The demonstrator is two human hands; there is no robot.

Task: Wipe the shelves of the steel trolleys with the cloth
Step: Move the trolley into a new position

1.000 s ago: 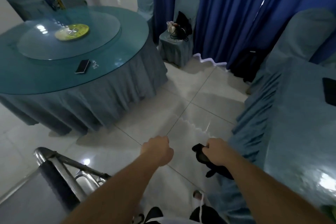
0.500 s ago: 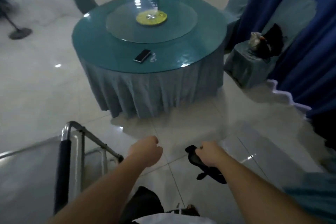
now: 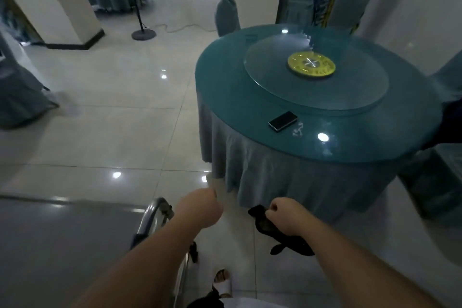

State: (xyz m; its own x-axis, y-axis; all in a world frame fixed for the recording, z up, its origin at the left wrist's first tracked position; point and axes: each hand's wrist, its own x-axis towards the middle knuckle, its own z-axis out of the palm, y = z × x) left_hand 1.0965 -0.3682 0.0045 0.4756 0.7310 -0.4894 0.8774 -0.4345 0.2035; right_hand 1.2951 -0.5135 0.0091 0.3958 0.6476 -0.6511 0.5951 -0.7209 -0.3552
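A steel trolley (image 3: 50, 245) fills the lower left; its flat grey top shelf and curved chrome handle (image 3: 152, 210) show. My left hand (image 3: 201, 207) is a closed fist held just right of the handle, holding nothing. My right hand (image 3: 287, 215) grips a dark cloth (image 3: 287, 240) that hangs below it, over the floor in front of the table skirt. Neither hand touches the trolley.
A round table (image 3: 250, 97) with a teal glass top, a glass turntable and a phone (image 3: 283, 121) stands ahead right. A covered chair (image 3: 226, 17) is behind it. A stand base (image 3: 143, 34), its cable and a pillar (image 3: 50, 2) lie far left.
My view has swung left: the round table slid from left to right, the blue curtains left the frame. The trolley shelf fills more of the lower left. Both hands keep their pose.
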